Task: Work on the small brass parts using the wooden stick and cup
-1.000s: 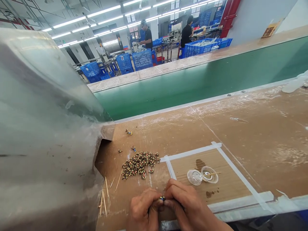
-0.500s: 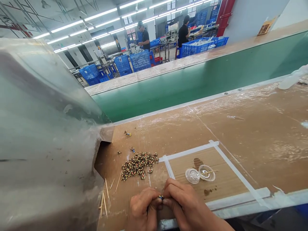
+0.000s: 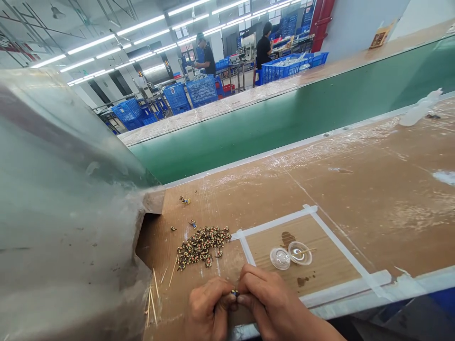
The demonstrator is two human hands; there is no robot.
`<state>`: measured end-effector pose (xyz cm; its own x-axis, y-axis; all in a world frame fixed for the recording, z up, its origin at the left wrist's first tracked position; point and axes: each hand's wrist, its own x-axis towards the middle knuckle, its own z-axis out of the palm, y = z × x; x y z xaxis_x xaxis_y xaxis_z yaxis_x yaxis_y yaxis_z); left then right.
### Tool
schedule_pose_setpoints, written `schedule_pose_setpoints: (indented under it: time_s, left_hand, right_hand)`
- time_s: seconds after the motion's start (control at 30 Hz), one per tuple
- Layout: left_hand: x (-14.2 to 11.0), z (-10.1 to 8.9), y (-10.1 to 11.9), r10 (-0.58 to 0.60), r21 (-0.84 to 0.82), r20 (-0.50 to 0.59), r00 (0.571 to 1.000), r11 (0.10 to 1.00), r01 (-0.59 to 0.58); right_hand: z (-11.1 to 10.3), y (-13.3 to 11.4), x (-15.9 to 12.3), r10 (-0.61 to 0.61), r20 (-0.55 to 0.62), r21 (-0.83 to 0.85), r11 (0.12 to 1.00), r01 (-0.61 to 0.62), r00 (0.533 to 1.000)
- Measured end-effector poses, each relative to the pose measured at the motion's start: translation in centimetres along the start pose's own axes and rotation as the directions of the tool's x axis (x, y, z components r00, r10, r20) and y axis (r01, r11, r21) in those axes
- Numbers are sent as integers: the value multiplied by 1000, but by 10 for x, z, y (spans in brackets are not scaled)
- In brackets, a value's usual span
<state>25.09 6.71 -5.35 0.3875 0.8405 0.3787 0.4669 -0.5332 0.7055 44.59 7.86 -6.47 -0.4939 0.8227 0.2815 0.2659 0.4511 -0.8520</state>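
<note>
At the bottom centre of the frame, the person's left hand (image 3: pixel 209 310) and right hand (image 3: pixel 272 303) are brought together, fingertips meeting, and both pinch one tiny dark part with blue and yellow on it (image 3: pixel 234 293) between them, just above the near edge of the brown cardboard-covered bench (image 3: pixel 355 189).

Just above and left of the hands lies a loose heap of small brown, cream and dark parts (image 3: pixel 201 245), with a few strays higher up, the farthest one (image 3: pixel 184 200) near the bench's far edge. A few thin wooden sticks (image 3: pixel 152 296) lie at the lower left, beside the big grey plastic-wrapped bulk (image 3: pixel 60 213) that fills the left side of the frame.

To the right of the heap, strips of white tape mark out a rectangle (image 3: pixel 273 222) on the cardboard. Inside it sit two small clear round plastic dishes (image 3: pixel 290 254), touching each other; the right one has a thin stick resting across it. Dark stains show on the cardboard above and below them.

Across the middle of the frame runs a green conveyor belt (image 3: pixel 284 123). In the upper part, blue plastic crates (image 3: pixel 199 90) stand about, and two people in dark tops (image 3: pixel 265 45) work at far benches.
</note>
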Motion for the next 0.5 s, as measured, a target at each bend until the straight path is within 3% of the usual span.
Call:
schedule_pose_setpoints:
  time_s: [0.5]
  left_hand:
    - [1, 0, -1, -2, -13, 3, 1000, 1000, 2]
  right_hand:
    - [1, -1, 0, -19, -20, 12, 1000, 19, 1000]
